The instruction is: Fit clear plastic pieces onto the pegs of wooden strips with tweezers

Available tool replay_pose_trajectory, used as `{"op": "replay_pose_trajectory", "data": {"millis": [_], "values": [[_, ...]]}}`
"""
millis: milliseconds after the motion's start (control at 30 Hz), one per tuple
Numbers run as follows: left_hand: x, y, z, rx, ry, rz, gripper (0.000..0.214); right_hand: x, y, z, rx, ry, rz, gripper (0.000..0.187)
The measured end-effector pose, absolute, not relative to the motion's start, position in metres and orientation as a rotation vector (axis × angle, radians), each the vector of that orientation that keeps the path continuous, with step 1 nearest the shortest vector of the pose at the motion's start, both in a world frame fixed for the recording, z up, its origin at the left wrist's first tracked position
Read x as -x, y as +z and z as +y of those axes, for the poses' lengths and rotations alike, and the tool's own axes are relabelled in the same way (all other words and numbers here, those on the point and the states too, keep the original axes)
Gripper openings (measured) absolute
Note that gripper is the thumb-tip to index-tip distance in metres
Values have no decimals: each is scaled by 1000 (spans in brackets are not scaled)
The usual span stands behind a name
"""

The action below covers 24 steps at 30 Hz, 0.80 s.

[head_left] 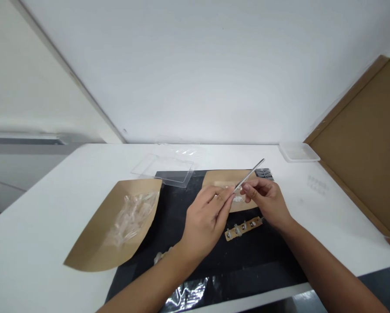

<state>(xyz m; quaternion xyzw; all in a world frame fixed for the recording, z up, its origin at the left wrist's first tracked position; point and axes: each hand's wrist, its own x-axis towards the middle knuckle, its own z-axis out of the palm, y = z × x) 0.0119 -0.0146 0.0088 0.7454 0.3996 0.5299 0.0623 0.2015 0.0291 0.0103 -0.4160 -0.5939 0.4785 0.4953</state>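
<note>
Metal rod (pixel 250 174) gripped between closed fingers of left hand (pixel 206 219) and right hand (pixel 267 202), above tan card strip (pixel 242 229) on black mat (pixel 169 221).

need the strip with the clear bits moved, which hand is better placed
Right, probably: the right hand sits just beside the tan strip, though its fingers pinch a thin metal tool. The left hand lies farther off.

The left hand (pixel 208 217) hides the metal tool's (pixel 250 174) tip (fingers in the way); the white bits (pixel 237 199) are too small to tell.
</note>
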Motion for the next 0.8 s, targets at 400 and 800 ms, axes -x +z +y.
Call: {"op": "replay_pose_trajectory", "data": {"millis": [400,800], "values": [[-13,9,-14,-2328,1574,1208,25,-198,12,13,1129,626,-1762,15],[-18,3,-16,-2401,1566,1207,25,-192,-1,13,1198,-266,-1923,14]]}}
